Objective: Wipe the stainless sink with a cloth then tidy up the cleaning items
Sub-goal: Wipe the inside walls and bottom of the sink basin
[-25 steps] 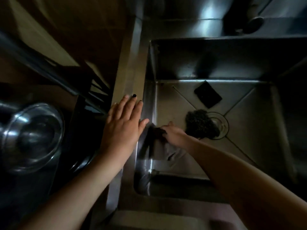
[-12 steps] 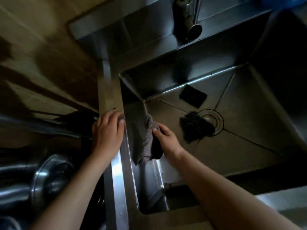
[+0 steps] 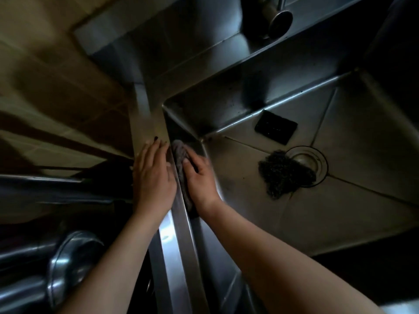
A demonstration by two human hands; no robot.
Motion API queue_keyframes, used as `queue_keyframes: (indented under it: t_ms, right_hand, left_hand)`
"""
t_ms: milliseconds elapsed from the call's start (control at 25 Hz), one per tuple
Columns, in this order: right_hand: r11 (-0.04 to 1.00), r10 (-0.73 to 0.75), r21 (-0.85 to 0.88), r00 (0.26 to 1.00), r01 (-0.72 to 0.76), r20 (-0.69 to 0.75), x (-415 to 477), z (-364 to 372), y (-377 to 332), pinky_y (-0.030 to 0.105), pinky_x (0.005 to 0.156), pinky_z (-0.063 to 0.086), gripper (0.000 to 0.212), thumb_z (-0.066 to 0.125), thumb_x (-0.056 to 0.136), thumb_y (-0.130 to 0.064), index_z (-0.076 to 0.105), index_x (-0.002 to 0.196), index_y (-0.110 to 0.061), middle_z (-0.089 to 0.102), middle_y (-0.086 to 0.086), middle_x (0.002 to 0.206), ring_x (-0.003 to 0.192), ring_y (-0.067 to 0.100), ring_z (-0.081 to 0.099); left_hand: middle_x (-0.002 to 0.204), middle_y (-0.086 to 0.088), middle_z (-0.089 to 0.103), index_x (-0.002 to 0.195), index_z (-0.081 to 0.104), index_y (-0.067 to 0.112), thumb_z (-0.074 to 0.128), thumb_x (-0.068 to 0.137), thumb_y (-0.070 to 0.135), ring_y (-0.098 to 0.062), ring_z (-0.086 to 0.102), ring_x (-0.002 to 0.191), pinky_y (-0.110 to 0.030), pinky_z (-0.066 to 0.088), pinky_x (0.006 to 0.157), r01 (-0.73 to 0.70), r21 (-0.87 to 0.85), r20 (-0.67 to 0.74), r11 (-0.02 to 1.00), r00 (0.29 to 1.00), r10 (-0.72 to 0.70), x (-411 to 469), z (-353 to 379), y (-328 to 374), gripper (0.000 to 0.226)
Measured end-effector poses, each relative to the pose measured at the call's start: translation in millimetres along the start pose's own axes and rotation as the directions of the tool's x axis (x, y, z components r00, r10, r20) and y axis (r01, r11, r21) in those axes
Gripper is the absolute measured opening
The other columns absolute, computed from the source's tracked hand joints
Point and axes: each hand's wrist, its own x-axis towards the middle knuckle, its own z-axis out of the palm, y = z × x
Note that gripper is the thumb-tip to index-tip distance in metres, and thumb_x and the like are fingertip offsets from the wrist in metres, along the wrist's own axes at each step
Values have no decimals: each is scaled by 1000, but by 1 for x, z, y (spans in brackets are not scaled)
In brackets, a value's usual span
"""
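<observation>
Dark-polished nails on left hand.

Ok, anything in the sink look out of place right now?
Yes: a dark scourer wad lies partly over the drain, and a black pad sits by the back wall. Nothing looks spilled or damaged.

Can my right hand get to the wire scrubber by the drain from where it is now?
Probably yes: bare sink floor lies between the right hand and the scrubber, nothing blocking. It holds the cloth, though.
</observation>
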Motion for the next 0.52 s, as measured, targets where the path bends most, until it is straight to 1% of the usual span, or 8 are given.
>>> queue_keyframes:
  t_ms: [40, 120, 240, 360, 440, 520]
  right_hand:
    - [1000, -11, 11, 1000, 11, -2, 12, 3, -2, 38, 112, 26, 36, 46, 95, -16, 52, 130, -20, 47, 12, 131, 124, 24, 42]
    - [1000, -23, 21, 1000, 23, 4, 41, 9, -6, 41, 111, 28, 36, 46, 95, -16, 53, 130, -17, 48, 15, 131, 123, 29, 44]
    - [999, 28, 33, 1000, -28, -8, 79, 17, -8, 43, 109, 30, 35, 43, 96, -19, 51, 131, -17, 41, 15, 133, 123, 30, 41]
    - [998, 23, 60, 997, -18, -80, 97, 15, 8, 40, 109, 32, 35, 44, 96, -17, 52, 130, -13, 42, 16, 134, 124, 27, 43]
    - [997, 36, 69, 993, -29, -112, 94, 15, 23, 38, 110, 32, 35, 45, 95, -15, 53, 129, -10, 44, 16, 134, 124, 26, 44]
    - [995, 99, 36, 987, -95, -128, 81, 12, 39, 28, 111, 27, 36, 45, 95, -18, 51, 130, -12, 43, 14, 134, 124, 24, 44]
  left_hand:
    - [150, -7, 29, 139, 35, 12, 36, 93, 10, -20, 17, 141, -31, 4, 115, -8, 1, 7, 1000, 1000, 8, 0, 1, 0, 46]
    - [150, -7, 28, 139, 34, 11, 35, 93, 10, -19, 16, 141, -31, 2, 115, -24, 2, 6, 1000, 1000, 24, 0, 1, 0, 46]
    - [150, -8, 28, 138, 35, 9, 35, 92, 11, -21, 17, 141, -33, 3, 115, -43, 24, -22, 999, 999, 44, 0, 2, 0, 46]
    - [151, -9, 26, 139, 32, 8, 33, 93, 13, -20, 15, 142, -31, -1, 114, -68, 67, 6, 995, 998, 68, -4, 2, 2, 46]
    - [151, -8, 27, 140, 32, 9, 28, 94, 16, -19, 14, 142, -30, -4, 113, -84, 91, 3, 992, 996, 84, -3, 2, 0, 46]
    - [150, -8, 28, 139, 34, 9, 27, 94, 19, -19, 15, 142, -29, -4, 113, -89, 100, -11, 991, 996, 90, -1, 2, -1, 46]
